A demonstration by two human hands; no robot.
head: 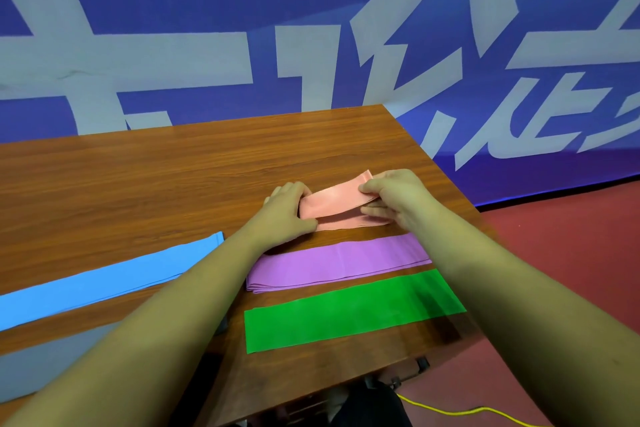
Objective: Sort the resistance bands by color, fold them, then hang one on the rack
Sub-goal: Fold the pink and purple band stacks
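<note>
A blue band lies flat and long at the left of the wooden table; the left hand, palm down, curls round the left end of the pink band; this band is folded short, its top layer lifted; the right hand pinches its right end; nearer lie a folded purple band and a green band.
</note>
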